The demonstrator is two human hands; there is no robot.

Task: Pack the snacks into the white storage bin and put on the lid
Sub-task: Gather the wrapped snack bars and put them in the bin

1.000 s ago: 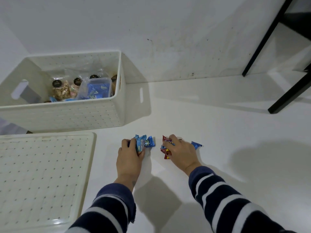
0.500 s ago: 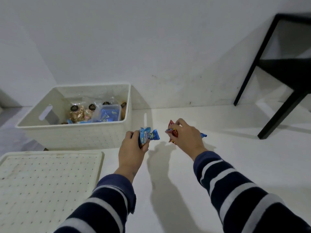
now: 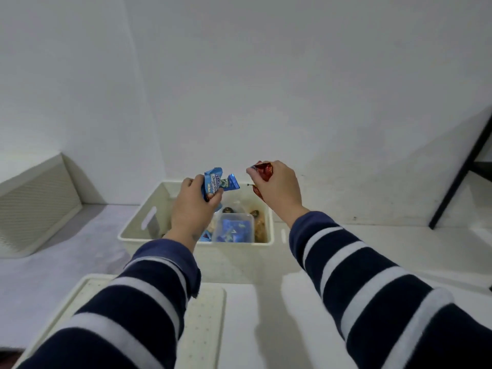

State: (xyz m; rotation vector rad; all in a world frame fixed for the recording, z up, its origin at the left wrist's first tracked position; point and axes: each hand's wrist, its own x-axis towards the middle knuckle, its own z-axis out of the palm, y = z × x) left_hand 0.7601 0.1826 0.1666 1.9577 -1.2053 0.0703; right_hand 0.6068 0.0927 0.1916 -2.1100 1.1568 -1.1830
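White bin (image 3: 165,225) sits on white bench (image 3: 372,251), open top, lid off. Lid (image 3: 205,310) lies flat on bench just in front of bin, toward the left, partly hidden by L sleeve (image 3: 138,302). Inside bin: clear tub (image 3: 234,229) w/ blue packets, plus clear bags w/ dark round labels (image 3: 227,210) behind and right of it; contents partly blocked by L hand.

L hand (image 3: 193,209) over bin, fingers curled round blue packets (image 3: 219,183), which stick up above the thumb; more than one packet, exact count unclear. R hand (image 3: 277,186) over bin's right rear corner, fingers curled round red packets (image 3: 263,171); a red bit also shows below the palm. A blue sliver shows at the fingertips, too small to ID. Both hands are above the rim, not touching bin.

Both sleeves navy w/ white stripes. White wall behind. Black frame leg (image 3: 460,171) at right edge, foot on bench. Second perforated white box (image 3: 34,203) far left, well apart from bin.
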